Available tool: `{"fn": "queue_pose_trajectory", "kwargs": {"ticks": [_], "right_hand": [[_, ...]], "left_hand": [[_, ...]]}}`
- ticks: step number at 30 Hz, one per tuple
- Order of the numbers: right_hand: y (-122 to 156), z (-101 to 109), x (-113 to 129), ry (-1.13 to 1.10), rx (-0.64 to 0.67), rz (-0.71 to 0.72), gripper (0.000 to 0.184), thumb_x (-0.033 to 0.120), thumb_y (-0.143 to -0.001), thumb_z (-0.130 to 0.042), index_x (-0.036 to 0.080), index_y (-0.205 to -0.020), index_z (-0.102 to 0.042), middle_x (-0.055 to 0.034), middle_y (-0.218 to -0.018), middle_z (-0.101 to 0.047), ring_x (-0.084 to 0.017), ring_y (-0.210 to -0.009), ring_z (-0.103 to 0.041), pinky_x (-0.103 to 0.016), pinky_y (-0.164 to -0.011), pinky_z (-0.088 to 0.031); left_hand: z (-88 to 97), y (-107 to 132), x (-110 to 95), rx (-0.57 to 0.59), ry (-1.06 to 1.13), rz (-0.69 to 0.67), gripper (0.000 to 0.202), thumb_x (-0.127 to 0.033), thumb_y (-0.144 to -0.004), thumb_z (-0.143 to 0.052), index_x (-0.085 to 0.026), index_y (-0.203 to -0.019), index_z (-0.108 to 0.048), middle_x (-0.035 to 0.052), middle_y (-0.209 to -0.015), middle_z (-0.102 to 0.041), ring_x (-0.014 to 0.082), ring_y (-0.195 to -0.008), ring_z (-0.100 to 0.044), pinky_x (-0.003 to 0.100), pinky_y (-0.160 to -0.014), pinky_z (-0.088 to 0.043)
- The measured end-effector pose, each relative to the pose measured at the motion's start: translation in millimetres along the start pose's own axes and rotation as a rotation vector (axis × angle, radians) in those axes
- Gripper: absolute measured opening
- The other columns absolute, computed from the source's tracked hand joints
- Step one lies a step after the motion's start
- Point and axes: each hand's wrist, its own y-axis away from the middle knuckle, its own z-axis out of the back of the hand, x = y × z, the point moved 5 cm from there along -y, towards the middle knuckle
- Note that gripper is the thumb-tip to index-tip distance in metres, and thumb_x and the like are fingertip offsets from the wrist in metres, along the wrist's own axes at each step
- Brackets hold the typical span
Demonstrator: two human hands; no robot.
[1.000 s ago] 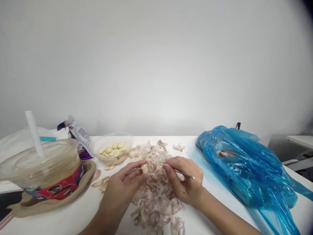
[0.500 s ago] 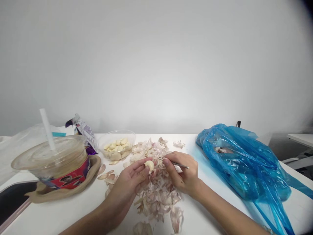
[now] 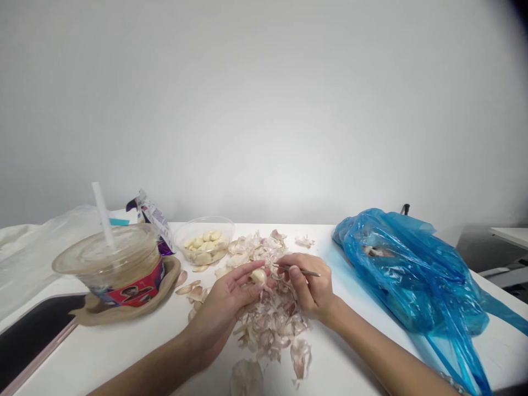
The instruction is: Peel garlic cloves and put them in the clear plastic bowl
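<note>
My left hand (image 3: 237, 294) pinches a pale garlic clove (image 3: 259, 276) between its thumb and fingers, above a heap of papery garlic skins (image 3: 274, 324). Some skin hangs by the clove near the thumb. Just to the right, my right hand (image 3: 309, 283) is closed on a thin metal tool (image 3: 303, 270), its tip pointing left at the clove. Whether the tip touches the clove I cannot tell. Behind my left hand stands a clear plastic bowl (image 3: 180, 242) holding several peeled cloves (image 3: 206, 240). Unpeeled cloves (image 3: 188, 287) lie on the table left of the heap.
On the left, a lidded drink cup (image 3: 136, 283) with a straw sits in a brown cardboard holder (image 3: 119, 316), beside a dark flat device (image 3: 37, 335). A purple and white wrapper (image 3: 154, 220) stands behind. The right side holds a blue plastic bag (image 3: 412, 275); a wall rises behind the white table (image 3: 350, 357).
The view has swung slightly left, so the cup and bowl appear farther right. In my left hand the clove looks turned. My right hand still grips the metal tool beside it.
</note>
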Motion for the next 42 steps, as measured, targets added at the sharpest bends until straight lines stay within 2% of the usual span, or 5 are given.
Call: {"fn": "queue_pose_trajectory", "kwargs": {"ticks": [9, 16, 27, 36, 42], "right_hand": [[1.2, -7.9, -0.7, 0.067, 0.072, 0.010, 0.020, 0.020, -0.087, -0.038, 0.014, -0.085, -0.057, -0.0036, -0.063, -0.060, -0.014, -0.059, -0.055, -0.025, -0.056, -0.041], [2.8, -12.7, 6.0, 0.119, 0.125, 0.124, 0.018, 0.018, -0.085, -0.038, 0.015, -0.087, -0.056, 0.0002, -0.053, -0.052, -0.012, -0.047, -0.046, -0.025, -0.049, -0.034], [2.5, -11.2, -1.3, 0.137, 0.125, 0.102, 0.018, 0.018, -0.086, -0.038, 0.015, -0.085, -0.056, -0.0004, -0.054, -0.052, -0.013, -0.049, -0.046, -0.025, -0.050, -0.035], [-1.3, -8.1, -2.5, 0.211, 0.103, 0.133, 0.022, 0.019, -0.084, -0.041, 0.018, -0.063, -0.049, 0.0032, -0.046, -0.040, -0.011, -0.042, -0.036, -0.025, -0.045, -0.027], [-1.9, -10.6, 1.4, 0.190, 0.115, 0.153, 0.020, 0.016, -0.082, -0.042, 0.018, -0.064, -0.049, 0.0028, -0.047, -0.042, -0.011, -0.043, -0.037, -0.026, -0.045, -0.027]], "left_hand": [[3.0, -1.9, -2.5, -0.059, -0.001, -0.037, 0.030, -0.021, -0.071, -0.065, -0.018, -0.101, -0.059, 0.0038, -0.080, -0.066, 0.0144, -0.082, -0.061, 0.025, -0.081, -0.046], [-0.3, 0.8, -1.9, -0.062, 0.028, -0.039, 0.036, -0.021, -0.067, -0.068, -0.018, -0.102, -0.061, 0.0061, -0.093, -0.067, 0.0172, -0.091, -0.059, 0.028, -0.085, -0.044], [5.3, -3.8, -0.1, -0.113, 0.091, 0.005, 0.035, -0.017, -0.068, -0.068, -0.016, -0.102, -0.060, 0.0055, -0.089, -0.068, 0.0143, -0.088, -0.060, 0.023, -0.083, -0.045], [4.0, -3.7, -3.5, -0.097, 0.097, 0.031, 0.032, -0.019, -0.066, -0.070, -0.018, -0.097, -0.062, 0.0034, -0.086, -0.066, 0.0137, -0.082, -0.060, 0.025, -0.082, -0.044], [5.4, -5.5, -0.4, -0.084, 0.083, 0.014, 0.027, -0.020, -0.066, -0.070, -0.017, -0.092, -0.062, 0.0037, -0.082, -0.065, 0.0155, -0.083, -0.060, 0.027, -0.081, -0.045]]}}
